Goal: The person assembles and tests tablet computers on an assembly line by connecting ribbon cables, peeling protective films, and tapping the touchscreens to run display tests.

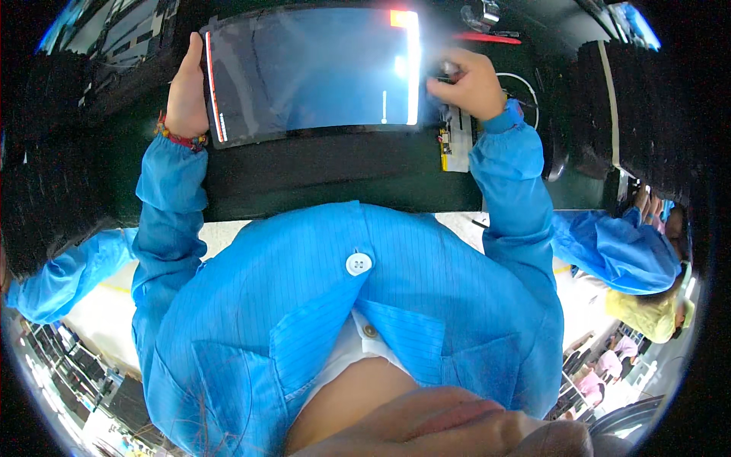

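A wide flat display screen (320, 72), lit bluish with a bright white band along its right side, stands at the far middle of the dark table. My left hand (187, 95) grips its left edge, thumb along the border and the other fingers hidden behind it. Just off the right edge, my right hand (470, 84) is closed with thumb and fingertips together. Something small and dark shows at those fingertips, too blurred to name. Below the right hand lies a small circuit board (457, 145) with a yellow edge, partly beside my sleeve.
A red pen-like tool (491, 38) and a shiny metal piece (481, 13) lie beyond my right hand. A white cable (533, 91) curves beside my right wrist. Black ridged stacks (53, 152) stand at both sides. People in blue sleeves (620, 247) are nearby.
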Motion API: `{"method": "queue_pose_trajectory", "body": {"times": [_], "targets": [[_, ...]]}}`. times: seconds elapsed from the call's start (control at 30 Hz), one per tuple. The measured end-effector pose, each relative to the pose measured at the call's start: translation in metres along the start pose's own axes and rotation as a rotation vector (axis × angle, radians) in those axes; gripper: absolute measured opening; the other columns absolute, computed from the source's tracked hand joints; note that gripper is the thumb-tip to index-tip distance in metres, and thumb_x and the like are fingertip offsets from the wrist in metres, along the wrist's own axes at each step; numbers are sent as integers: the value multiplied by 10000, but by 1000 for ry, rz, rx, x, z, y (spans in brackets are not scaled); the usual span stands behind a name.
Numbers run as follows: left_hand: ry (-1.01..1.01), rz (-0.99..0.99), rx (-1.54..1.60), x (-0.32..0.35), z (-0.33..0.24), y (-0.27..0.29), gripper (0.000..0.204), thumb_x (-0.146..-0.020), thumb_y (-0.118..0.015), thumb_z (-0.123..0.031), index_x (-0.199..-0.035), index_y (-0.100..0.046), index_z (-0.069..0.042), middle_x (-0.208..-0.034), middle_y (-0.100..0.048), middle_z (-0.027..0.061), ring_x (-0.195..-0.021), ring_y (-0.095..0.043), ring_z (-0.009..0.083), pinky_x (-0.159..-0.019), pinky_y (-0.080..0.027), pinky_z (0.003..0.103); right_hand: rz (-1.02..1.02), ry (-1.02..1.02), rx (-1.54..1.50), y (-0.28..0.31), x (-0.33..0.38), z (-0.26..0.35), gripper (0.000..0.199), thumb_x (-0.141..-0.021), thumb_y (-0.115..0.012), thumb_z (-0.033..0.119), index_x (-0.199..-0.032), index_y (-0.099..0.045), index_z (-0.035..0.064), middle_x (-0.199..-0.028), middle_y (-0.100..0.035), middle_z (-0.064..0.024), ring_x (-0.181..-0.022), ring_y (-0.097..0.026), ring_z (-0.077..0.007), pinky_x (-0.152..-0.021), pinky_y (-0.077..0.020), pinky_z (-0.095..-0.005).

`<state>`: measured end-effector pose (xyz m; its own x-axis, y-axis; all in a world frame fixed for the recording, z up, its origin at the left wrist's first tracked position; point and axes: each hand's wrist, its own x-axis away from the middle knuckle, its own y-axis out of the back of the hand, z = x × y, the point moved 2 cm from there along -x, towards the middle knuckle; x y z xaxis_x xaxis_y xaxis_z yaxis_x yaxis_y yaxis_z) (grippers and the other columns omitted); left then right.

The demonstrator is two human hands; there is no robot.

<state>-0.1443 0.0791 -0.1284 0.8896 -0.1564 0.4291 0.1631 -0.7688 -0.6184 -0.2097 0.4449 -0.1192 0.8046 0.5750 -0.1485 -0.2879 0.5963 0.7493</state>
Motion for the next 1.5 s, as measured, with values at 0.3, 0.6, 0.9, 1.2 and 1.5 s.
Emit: {"method": "queue_pose_trajectory", "body": {"times": [0.3, 0.6, 0.9, 1.2, 1.5], "targets": [[-56, -63, -31, 4, -1, -7, 567, -942, -326, -490, -1240, -477, -31, -1211, -551, 123, -1070, -542, 275, -945, -412, 393, -146, -90, -607, 25, 1, -4, 246, -851, -606, 120, -1079, -541, 57, -704, -547, 7, -623, -491, -68, -556, -410, -202], [-73, 342, 49, 4, -2, -8, 544, -963, -291, -445, -1323, -390, -50, -1328, -446, 122, -1168, -456, 301, -994, -350, 428, 150, -99, -238, 17, 2, 3, 303, -831, -612, 296, -946, -657, 19, -743, -645, -89, -703, -617, -168, -644, -486, -287], [-78, 327, 59, 2, -4, -8, 596, -939, -315, -503, -1320, -391, -52, -1335, -435, 117, -1179, -435, 300, -1003, -324, 426, 175, -193, -407, 20, 0, 10, 185, -828, -595, 171, -856, -650, -3, -665, -623, -45, -568, -554, -108, -521, -441, -245], [-60, 330, 97, 2, -4, -3, 596, -940, -309, -505, -1325, -386, -56, -1343, -427, 113, -1190, -423, 297, -1011, -317, 428, 180, -313, -436, 27, -1, 20, 174, -826, -593, 153, -871, -659, -2, -684, -630, -52, -578, -560, -113, -532, -443, -241], [-292, -383, -194, 8, 7, -47, 579, -951, -300, -481, -1303, -412, -36, -1318, -454, 120, -1172, -443, 296, -1006, -326, 411, 266, -430, -487, 27, -7, 30, 174, -821, -595, 147, -853, -656, -13, -680, -633, -65, -595, -570, -127, -567, -452, -260]]}}
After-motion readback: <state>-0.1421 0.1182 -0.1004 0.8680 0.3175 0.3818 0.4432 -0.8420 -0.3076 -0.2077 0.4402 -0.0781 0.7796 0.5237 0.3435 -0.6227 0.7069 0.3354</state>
